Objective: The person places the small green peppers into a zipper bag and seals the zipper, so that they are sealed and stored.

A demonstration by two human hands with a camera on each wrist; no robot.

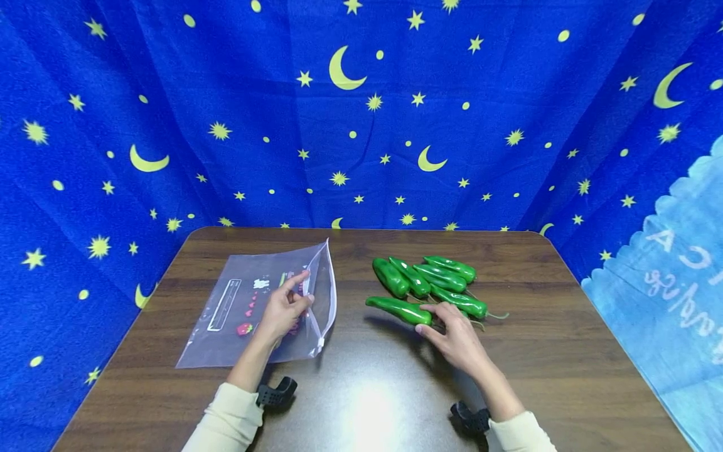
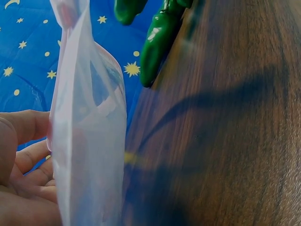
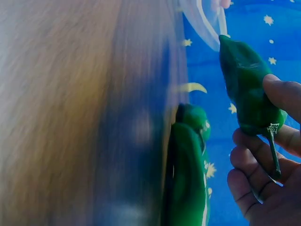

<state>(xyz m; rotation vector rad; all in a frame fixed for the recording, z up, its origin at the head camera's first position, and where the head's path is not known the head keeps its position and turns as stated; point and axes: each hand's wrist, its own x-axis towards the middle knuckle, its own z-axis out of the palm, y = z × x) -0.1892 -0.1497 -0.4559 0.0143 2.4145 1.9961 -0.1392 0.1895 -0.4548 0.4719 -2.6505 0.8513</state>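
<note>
Pepper (image 1: 398,310) is pinched in the right hand (image 1: 456,336); the left hand (image 1: 282,312) grips a bag (image 1: 237,307) near its mouth.

We see a flat, see-through plastic bag (image 1: 234,314) printed with a strawberry and small hearts. Its zip mouth, edged in white, is parted and faces right, and the left hand (image 1: 280,314) holds the film near this mouth. To the right of the bag, apart from it, the right hand (image 1: 457,336) pinches one glossy green pepper (image 1: 398,309) at the stem end, while the narrow tip points toward the bag. Farther from the bag than this tip, we see at least five other green peppers (image 1: 440,277) lying close together, shiny and some with thin stems visible.
</note>
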